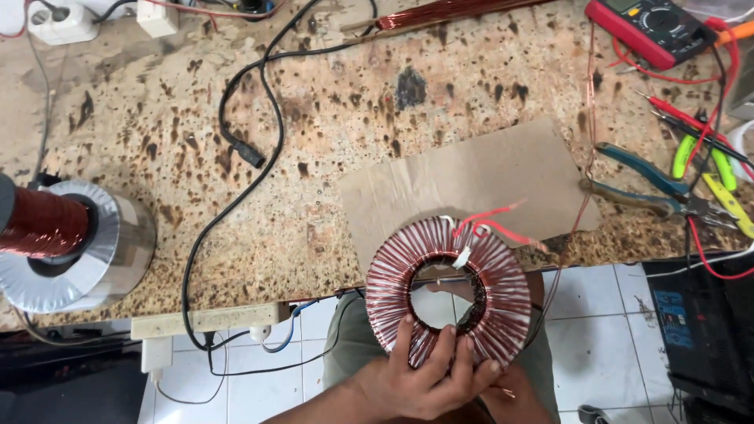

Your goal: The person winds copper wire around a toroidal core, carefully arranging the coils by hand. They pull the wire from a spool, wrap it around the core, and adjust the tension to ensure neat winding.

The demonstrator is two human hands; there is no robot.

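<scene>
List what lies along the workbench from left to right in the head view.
Copper wire spool → metal ring core → black cable → cardboard sheet → wound toroid held by both hands → pliers → multimeter.

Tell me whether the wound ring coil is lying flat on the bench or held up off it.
Held up. The ring coil juts past the bench edge, above the person's lap, gripped at its lower rim by the left hand and right hand.

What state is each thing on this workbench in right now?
Toroidal coil: wound in copper wire, held at the bench edge.
Left hand: gripping the coil's lower rim.
Right hand: mostly hidden beneath the coil.
Pliers: lying unused.
Multimeter: lying with probes attached.
Black plug: unplugged.
</scene>
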